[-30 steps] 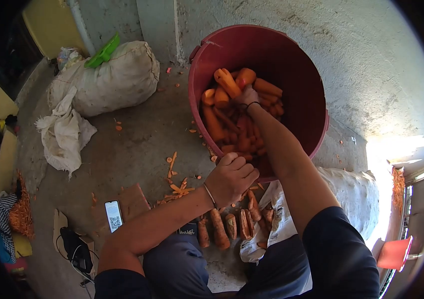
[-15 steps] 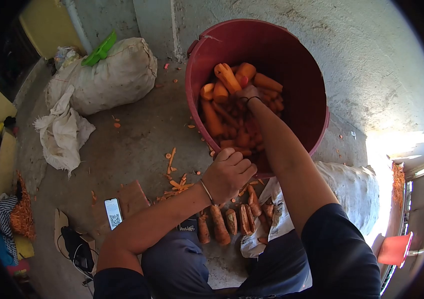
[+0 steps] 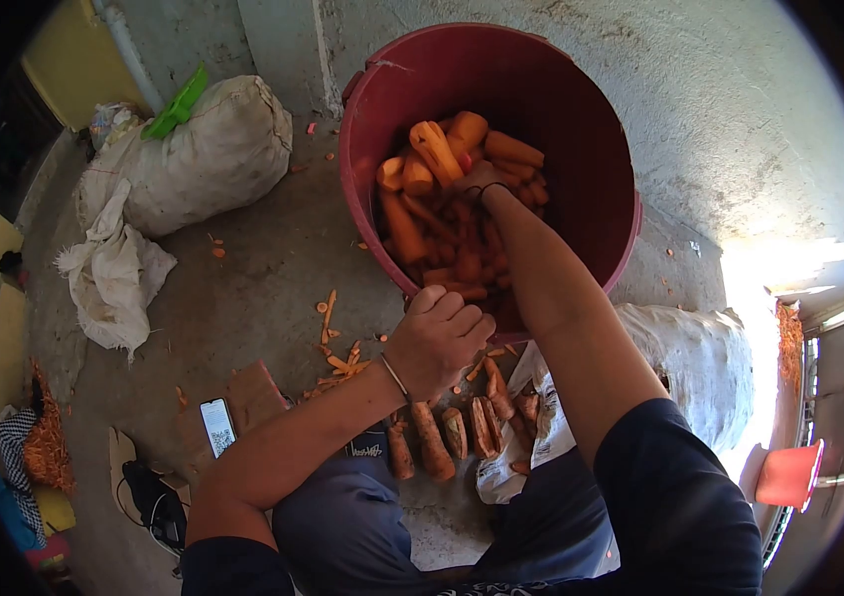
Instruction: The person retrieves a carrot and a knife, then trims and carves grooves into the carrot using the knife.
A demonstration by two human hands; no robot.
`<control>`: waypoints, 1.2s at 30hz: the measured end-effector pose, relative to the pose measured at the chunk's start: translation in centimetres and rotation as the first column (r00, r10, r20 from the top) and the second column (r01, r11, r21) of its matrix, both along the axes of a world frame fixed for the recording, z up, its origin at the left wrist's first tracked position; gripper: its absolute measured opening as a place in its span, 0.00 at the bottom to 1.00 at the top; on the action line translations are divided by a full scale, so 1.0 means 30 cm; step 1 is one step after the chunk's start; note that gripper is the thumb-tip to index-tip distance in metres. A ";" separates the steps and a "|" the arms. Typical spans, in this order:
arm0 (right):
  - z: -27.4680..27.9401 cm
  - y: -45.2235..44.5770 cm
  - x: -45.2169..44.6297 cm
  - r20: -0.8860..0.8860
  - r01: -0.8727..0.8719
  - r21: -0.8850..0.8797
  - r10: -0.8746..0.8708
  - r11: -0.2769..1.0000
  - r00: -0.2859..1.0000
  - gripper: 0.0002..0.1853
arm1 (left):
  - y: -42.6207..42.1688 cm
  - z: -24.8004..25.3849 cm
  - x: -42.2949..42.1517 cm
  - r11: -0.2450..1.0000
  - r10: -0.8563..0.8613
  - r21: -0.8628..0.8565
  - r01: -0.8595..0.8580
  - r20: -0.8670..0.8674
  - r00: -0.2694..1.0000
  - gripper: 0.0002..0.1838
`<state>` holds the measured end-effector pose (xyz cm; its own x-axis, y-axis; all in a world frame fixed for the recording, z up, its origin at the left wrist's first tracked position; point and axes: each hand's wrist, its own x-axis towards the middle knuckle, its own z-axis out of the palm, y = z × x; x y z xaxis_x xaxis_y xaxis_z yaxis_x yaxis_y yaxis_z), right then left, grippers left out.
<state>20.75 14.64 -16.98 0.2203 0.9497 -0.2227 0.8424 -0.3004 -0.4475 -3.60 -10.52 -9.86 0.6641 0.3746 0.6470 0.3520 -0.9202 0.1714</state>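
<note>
A large dark red tub (image 3: 591, 109) leans toward me with many peeled orange carrots (image 3: 403, 230) inside. My left hand (image 3: 439, 341) is closed around the near rim of the tub. Inside it, my right hand (image 3: 480, 179) reaches among the carrots beside something small and red; its fingers are mostly hidden, so what it holds cannot be made out. Several unpeeled carrots (image 3: 432, 444) lie in a row on the floor below the tub, between my knees, some of them split or cut.
A stuffed sack (image 3: 209, 159) with a green plastic item (image 3: 177, 103) on it stands at upper left, near a crumpled sack (image 3: 116, 282). A phone (image 3: 217, 425) and cardboard (image 3: 254, 394) lie left. Another filled sack (image 3: 695, 372) and a red container (image 3: 787, 475) are right.
The view has shifted, so the tub and both hands appear further left and higher. My left hand stays on the rim and my right hand remains down among the carrots.
</note>
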 end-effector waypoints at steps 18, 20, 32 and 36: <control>0.075 -0.093 -0.013 0.103 -0.098 -0.068 0.105 0.993 0.989 0.41 | 0.010 0.009 0.013 1.000 0.008 -0.001 -0.008 0.006 1.000 0.15; 0.070 -0.086 -0.008 0.022 -0.044 -0.049 0.045 0.998 0.999 0.40 | 0.017 0.016 0.012 1.000 0.018 0.021 -0.018 -0.010 1.000 0.16; -0.036 -0.027 0.058 0.119 -0.224 0.000 0.222 0.975 0.968 0.38 | 0.024 0.019 0.015 1.000 0.012 0.016 -0.012 -0.012 1.000 0.17; 0.054 -0.084 0.029 0.179 -0.261 -0.019 0.261 0.965 0.949 0.39 | 0.031 0.017 0.023 1.000 0.015 0.017 -0.015 -0.006 1.000 0.16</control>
